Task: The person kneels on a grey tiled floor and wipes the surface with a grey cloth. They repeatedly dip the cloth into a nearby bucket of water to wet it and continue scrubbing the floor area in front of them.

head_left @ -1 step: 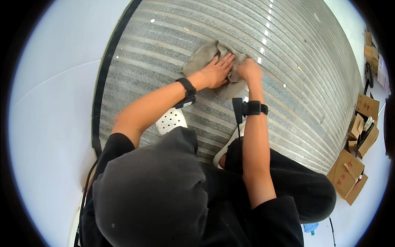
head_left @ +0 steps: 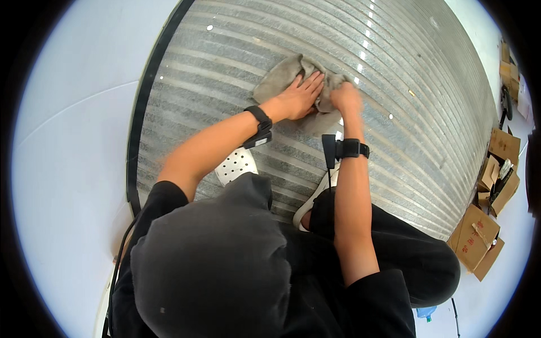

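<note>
The crumpled grey cloth (head_left: 279, 79) lies under and between my hands on the ridged floor (head_left: 197, 73), and it has slid slightly rightward along with them, so it now covers a barely different patch. My left hand (head_left: 300, 101) presses on it with fingers extended, gripping nothing, while my right hand (head_left: 345, 98) is curled at its right side, too blurred to tell whether it pinches the fabric. A white perforated shoe (head_left: 236, 166) sits nearer me, behind my left hand.
</note>
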Demonstrator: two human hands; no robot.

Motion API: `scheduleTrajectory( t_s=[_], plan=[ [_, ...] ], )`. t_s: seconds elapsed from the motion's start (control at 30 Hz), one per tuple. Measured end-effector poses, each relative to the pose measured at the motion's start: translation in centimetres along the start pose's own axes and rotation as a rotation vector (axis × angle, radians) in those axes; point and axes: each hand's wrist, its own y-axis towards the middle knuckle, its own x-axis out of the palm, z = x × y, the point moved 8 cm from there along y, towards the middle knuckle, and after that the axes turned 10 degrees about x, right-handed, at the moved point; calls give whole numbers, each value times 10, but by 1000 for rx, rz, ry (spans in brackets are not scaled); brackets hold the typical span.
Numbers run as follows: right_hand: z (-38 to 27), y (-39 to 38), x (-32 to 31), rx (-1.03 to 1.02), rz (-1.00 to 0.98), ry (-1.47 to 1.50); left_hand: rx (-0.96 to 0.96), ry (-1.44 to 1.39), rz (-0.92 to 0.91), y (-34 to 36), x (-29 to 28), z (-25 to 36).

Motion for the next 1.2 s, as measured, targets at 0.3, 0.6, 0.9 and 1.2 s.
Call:
scheduleTrajectory(
  t_s=[0.3, 0.6, 0.9, 1.2],
  plan=[
    [1, -9, 49, 40, 120, 306, -54, -104, 201, -30, -3, -25],
    [-165, -74, 90, -426, -279, 329, -334, 5, 98, -157, -68, -117],
    [-184, -144, 122, -645, -263, 186, -573, 89, 44, -272, -46, -86],
    [-172, -150, 121, -551, -131, 151, -578, -4, 50, -258, -35, -66]
  ],
)
